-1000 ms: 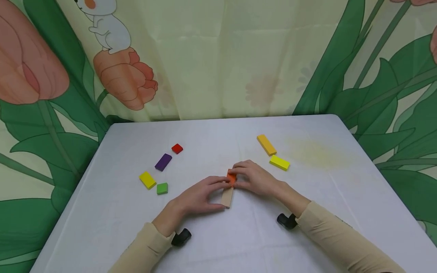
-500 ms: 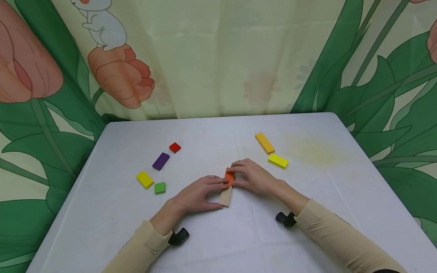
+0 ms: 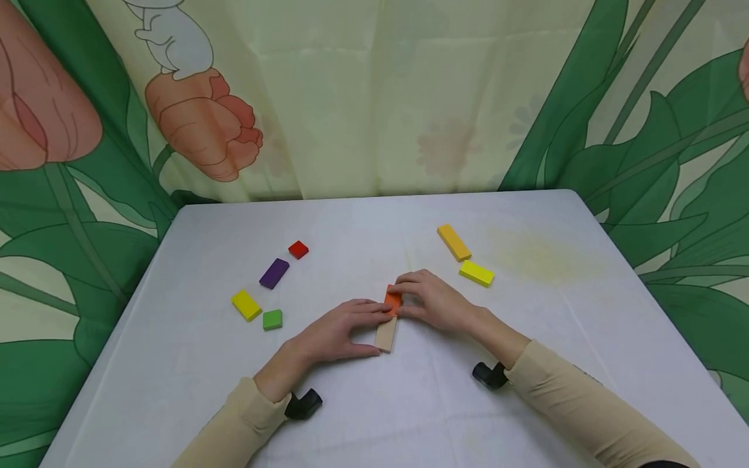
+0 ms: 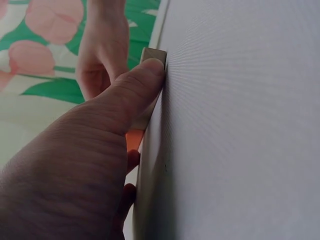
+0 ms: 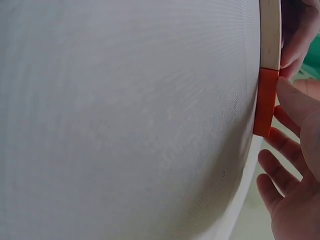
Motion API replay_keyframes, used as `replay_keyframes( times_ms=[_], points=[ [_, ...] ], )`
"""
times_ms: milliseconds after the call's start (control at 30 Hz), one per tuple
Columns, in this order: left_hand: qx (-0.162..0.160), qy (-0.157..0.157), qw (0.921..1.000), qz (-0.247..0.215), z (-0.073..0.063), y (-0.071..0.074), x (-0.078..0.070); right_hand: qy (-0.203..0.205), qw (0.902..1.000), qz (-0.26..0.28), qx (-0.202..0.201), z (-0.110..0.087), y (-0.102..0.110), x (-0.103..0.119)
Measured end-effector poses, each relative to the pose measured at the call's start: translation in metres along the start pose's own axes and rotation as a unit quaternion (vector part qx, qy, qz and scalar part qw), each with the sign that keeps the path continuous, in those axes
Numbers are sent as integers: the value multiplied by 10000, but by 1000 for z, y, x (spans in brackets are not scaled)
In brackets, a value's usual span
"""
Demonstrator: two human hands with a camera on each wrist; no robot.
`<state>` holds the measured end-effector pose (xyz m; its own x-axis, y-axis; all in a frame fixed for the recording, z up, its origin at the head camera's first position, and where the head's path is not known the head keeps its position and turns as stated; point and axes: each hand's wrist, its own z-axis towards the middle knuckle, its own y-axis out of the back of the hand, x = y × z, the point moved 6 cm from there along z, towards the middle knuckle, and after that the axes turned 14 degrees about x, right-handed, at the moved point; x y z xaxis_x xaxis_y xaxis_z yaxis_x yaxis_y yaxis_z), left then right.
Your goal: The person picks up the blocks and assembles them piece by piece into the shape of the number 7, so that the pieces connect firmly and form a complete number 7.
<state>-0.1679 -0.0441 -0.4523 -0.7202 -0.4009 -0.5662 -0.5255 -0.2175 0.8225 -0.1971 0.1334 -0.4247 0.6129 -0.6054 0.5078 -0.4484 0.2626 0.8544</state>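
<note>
An orange block point(image 3: 393, 299) and a plain wooden block point(image 3: 385, 335) lie end to end on the table, touching, the orange one farther away. My right hand point(image 3: 434, 303) pinches the orange block between thumb and fingers from the right. My left hand point(image 3: 339, 330) holds the wooden block from the left, its thumb against the near end and its fingertips by the joint with the orange block. In the left wrist view the thumb presses the end of the wooden block point(image 4: 153, 53). The right wrist view shows the orange block point(image 5: 266, 102) flush against the wooden one.
To the left lie a red block point(image 3: 298, 249), a purple block point(image 3: 274, 273), a yellow block point(image 3: 246, 305) and a green block point(image 3: 272, 320). At the back right are an orange-yellow block point(image 3: 454, 242) and a bright yellow block point(image 3: 476, 273). A white cloth covers the table point(image 3: 526, 403).
The head view has shifted slightly. Both hands stay on the orange and wooden blocks, with no clear movement against the table.
</note>
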Motion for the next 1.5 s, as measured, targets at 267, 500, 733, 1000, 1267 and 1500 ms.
replay_keyframes(
  times_ms=[267,500,733,1000,1267,1500],
  points=[
    [-71,9,9999,-112,0,-1,3,9,10000,2,-4,1,1,0],
    [-107,-2,9999,-99,0,-1,2,-83,9999,49,29,1,0,0],
    [-171,67,9997,-158,-1,-3,3,-12,10000,-22,10,1,1,3],
    [-195,129,9991,-363,-1,-5,4,60,9999,-127,-26,0,0,1],
    [-176,207,9987,-436,-1,-5,4,-45,9999,-146,2,-4,6,-2],
    [-148,290,9979,-567,-1,-4,3,-479,9977,-148,-450,-26,38,-24]
  ],
)
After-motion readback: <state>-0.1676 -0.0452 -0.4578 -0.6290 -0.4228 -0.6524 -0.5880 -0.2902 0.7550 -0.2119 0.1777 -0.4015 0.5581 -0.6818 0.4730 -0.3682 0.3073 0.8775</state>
